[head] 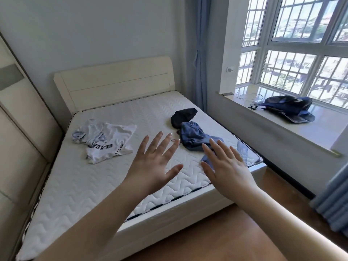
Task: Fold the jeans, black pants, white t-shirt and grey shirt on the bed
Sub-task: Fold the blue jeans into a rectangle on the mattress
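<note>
On the bare quilted mattress [94, 185] lie four crumpled garments. The white t-shirt [111, 146] with dark lettering lies at the left, and the grey shirt [88, 132] is bunched against its far-left side. At the right the blue jeans [194, 137] lie in a heap, with the black pants [183, 116] touching their far end. My left hand [152, 166] and my right hand [226, 168] are raised above the bed's foot, fingers straight and spread, holding nothing. My right hand covers part of the jeans.
A cream headboard [116, 81] stands at the far end and a padded wardrobe [20, 129] runs along the left. On the window sill [282, 127] at the right lies a dark blue bag [290, 108] with a charger cable. Wooden floor [207, 238] and a blue curtain lie near me.
</note>
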